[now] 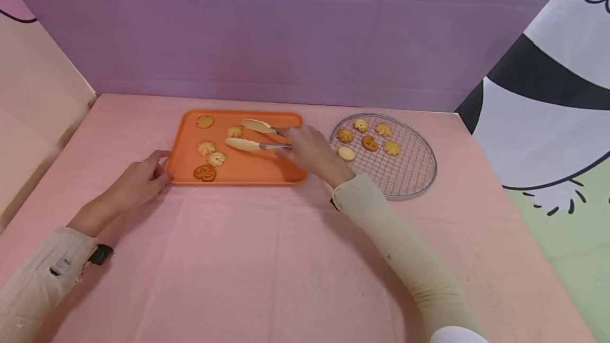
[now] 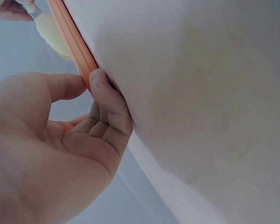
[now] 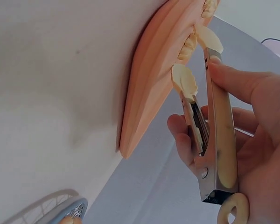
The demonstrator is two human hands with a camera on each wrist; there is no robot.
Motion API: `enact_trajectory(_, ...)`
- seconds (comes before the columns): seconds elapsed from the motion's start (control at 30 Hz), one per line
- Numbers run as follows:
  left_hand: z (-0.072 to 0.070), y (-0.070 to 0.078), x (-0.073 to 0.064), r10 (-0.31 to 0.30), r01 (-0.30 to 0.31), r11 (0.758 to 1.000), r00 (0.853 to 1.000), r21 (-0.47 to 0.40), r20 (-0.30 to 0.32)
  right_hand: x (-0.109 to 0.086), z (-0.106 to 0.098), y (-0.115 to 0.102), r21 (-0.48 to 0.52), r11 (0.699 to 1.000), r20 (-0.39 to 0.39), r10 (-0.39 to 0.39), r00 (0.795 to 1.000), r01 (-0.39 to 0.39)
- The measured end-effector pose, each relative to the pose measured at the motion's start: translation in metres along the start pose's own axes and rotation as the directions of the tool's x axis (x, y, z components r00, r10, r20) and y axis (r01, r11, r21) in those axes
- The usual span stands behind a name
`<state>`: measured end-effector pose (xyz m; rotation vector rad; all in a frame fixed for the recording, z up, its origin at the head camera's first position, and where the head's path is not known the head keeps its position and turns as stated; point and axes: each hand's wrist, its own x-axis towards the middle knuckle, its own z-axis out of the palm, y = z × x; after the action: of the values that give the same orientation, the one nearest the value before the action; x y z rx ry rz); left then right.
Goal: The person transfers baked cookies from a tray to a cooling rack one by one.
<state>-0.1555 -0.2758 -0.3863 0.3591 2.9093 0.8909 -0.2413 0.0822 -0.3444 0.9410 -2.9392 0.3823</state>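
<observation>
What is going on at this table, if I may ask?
A person's right hand holds tongs over an orange tray, their spread tips close to one cookie. The left hand pinches the tray's left edge. Four other cookies lie on the tray; six show on the wire rack.

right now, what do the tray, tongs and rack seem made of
Tray: probably plastic, satin, by its even orange colour and moulded rim.
Tongs: likely metal, by the silvery shine, with matte cream tips, perhaps plastic or silicone.
Rack: probably metal wire, finish unclear, by its thin grid.
</observation>
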Motion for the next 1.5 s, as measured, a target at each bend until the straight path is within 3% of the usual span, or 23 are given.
enact_trajectory(0.27,0.000,0.000,0.000,0.001,-0.001,1.000,1.000,0.006,0.000,0.004,0.001,-0.004,-0.033,0.999,-0.048,-0.011,0.999,0.010)
enact_trajectory(0.77,0.001,-0.001,0.000,-0.001,0.001,1.000,1.000,0.004,0.002,0.006,0.002,-0.008,-0.040,0.999,-0.032,0.014,0.999,-0.015)
enact_trajectory(1.5,0.000,-0.004,-0.001,0.010,-0.010,1.000,1.000,-0.003,0.013,-0.027,-0.013,0.009,-0.053,0.998,-0.125,-0.044,0.991,0.037)
